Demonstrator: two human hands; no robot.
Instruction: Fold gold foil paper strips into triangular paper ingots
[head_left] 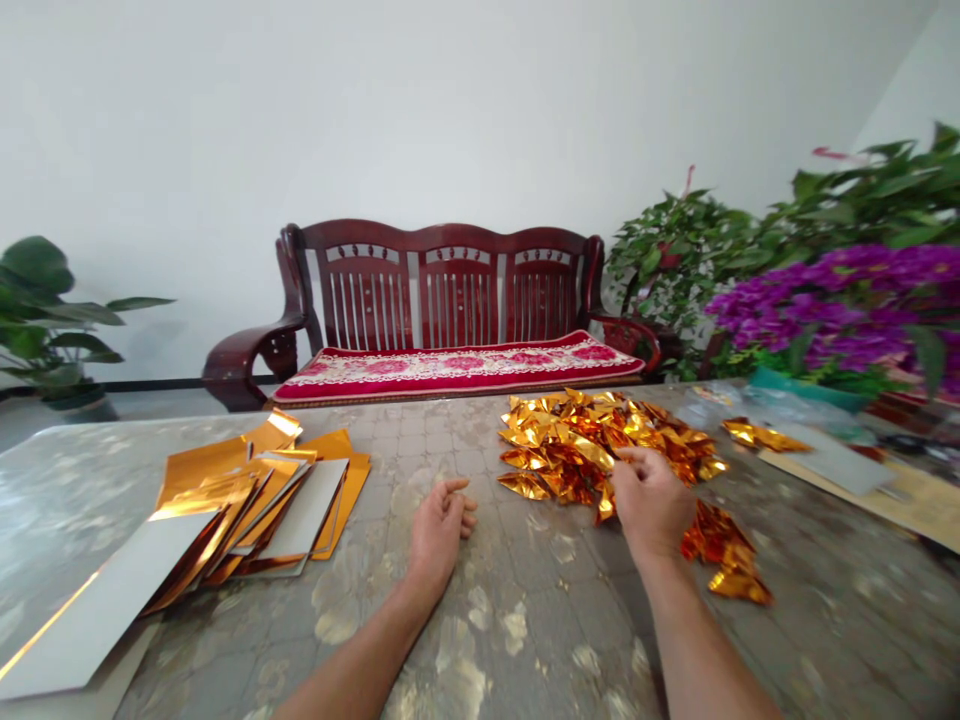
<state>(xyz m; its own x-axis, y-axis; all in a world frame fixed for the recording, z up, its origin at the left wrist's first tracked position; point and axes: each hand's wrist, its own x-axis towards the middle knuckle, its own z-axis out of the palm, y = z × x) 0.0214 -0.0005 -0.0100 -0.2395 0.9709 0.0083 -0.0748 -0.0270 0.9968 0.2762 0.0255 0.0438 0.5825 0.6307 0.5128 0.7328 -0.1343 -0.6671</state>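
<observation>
I see the folded gold pieces (559, 435) in a heap, right of the middle of the frame, on the patterned table (525, 620). My right hand (652, 505) is at the heap with its fingers bent in, touching one piece; I cannot tell if they pinch it. My left hand (437, 525) rests near the middle, half open, fingers loosely bent. Flat gold sheets (341, 500) lie in a messy stack at lower left. At far left, a dark pot (81, 404) holds a leafy plant (45, 300). At upper right, purple flowers (847, 300) rise above a teal holder (806, 390). Beside it is clear plastic (787, 413); I cannot tell what is inside.
</observation>
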